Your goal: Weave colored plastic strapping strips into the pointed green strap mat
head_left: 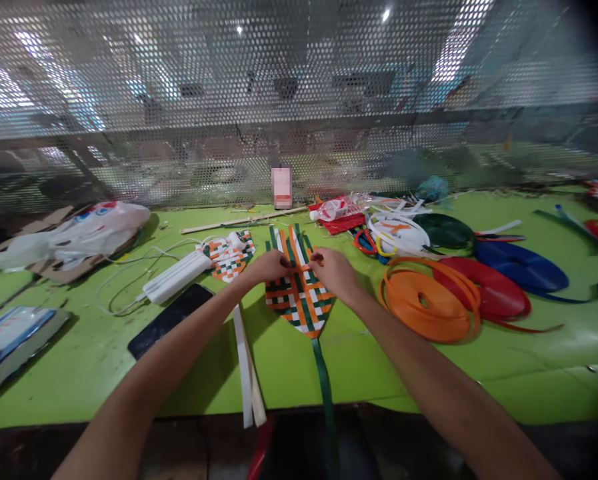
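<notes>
A woven piece of orange, white and dark green plastic strips [299,308] lies in front of me, its pointed end towards me. Loose strip ends stick out at its far side, and a long green strip [321,373] trails from the point over the table edge. My left hand [273,265] pinches an orange strip [299,269] at the weave's upper left. On the other side my right hand [335,272] pinches the same strip, fingertips closed. The fingers partly cover the strip's ends. A second, smaller woven piece [226,263] lies to the left.
Coils of orange [409,313], red [499,290], blue [523,267] and green strip [443,232] lie at right. A white power strip [179,277], dark phone [171,320] and plastic bag [99,230] are at left. A perforated metal screen [219,133] stands behind the green table [379,380].
</notes>
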A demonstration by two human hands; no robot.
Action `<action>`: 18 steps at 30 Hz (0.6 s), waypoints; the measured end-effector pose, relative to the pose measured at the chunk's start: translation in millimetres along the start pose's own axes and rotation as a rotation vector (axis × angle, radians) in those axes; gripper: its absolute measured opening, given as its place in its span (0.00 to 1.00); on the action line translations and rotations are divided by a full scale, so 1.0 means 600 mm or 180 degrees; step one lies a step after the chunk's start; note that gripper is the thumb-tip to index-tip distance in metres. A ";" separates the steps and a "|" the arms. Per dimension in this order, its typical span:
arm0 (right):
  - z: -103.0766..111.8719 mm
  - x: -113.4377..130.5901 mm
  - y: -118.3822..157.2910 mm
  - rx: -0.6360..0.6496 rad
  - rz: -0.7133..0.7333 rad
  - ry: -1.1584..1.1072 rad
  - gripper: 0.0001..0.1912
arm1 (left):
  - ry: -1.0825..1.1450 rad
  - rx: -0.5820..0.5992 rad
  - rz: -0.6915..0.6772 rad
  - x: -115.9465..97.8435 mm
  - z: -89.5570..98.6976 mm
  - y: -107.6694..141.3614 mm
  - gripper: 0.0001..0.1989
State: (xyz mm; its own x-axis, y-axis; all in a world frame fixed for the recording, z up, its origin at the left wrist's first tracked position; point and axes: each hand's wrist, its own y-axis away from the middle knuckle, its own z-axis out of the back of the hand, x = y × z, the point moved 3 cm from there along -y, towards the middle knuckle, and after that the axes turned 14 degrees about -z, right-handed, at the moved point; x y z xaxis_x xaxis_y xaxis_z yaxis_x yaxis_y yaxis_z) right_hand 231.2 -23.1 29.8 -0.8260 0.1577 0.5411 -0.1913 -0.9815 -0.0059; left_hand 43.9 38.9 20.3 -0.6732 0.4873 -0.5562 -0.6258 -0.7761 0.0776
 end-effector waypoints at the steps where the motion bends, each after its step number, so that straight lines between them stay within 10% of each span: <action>1: 0.001 0.001 0.001 0.0004 0.0016 0.0010 0.06 | 0.0015 0.0009 -0.0006 0.001 0.000 0.000 0.09; 11: 0.086 -0.087 -0.058 -0.1200 -0.0673 0.0814 0.17 | 0.0187 0.0022 -0.0046 0.014 0.003 -0.001 0.12; 18: 0.099 -0.169 -0.118 -0.0894 -0.1455 0.0989 0.26 | 0.0304 0.0033 -0.0134 0.019 0.003 -0.001 0.14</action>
State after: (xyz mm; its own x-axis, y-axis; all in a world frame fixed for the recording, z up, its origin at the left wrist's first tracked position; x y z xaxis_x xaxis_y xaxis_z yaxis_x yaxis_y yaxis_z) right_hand 359.9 24.0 25.2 -0.7352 0.6212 0.2712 -0.6596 -0.7478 -0.0755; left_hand 35.9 45.4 15.2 -0.6059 0.4787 -0.6354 -0.6572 -0.7513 0.0608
